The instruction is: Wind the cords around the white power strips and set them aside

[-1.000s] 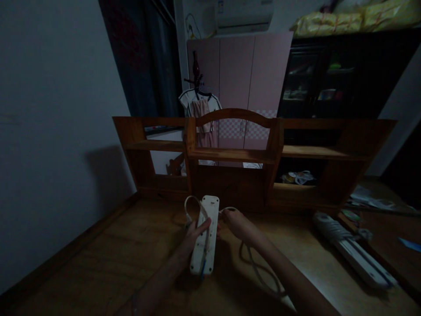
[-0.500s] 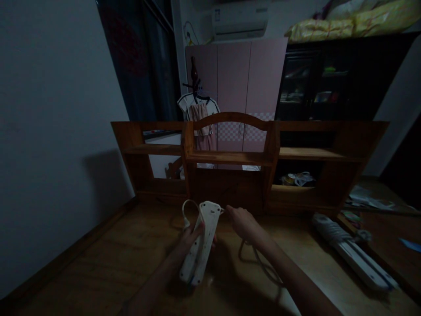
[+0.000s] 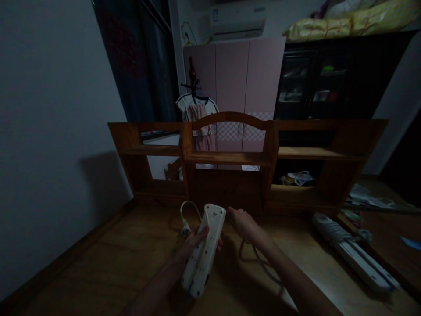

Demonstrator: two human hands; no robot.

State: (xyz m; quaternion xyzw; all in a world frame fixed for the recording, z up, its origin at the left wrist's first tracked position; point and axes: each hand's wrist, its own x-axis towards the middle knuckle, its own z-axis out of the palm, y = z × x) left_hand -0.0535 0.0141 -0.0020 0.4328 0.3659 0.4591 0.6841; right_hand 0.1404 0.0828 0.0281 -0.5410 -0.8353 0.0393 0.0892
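Note:
My left hand (image 3: 196, 239) is wrapped round a white power strip (image 3: 204, 250), holding it tilted above the wooden desk (image 3: 108, 263). Its white cord (image 3: 187, 210) loops out past the strip's far end and trails back under my right forearm. My right hand (image 3: 242, 223) is closed in a pinch beside the strip's far end, apparently on the cord, though the dim light hides the grip.
A second white power strip (image 3: 357, 256) with its cord wound round it lies on the desk at the right. A wooden shelf unit (image 3: 230, 156) stands along the desk's back edge, with small items (image 3: 297, 177) in its right bay. A wall runs along the left.
The power strip has tipped so its near end swings toward me and to the right. My right hand has shifted slightly away from the strip's far end.

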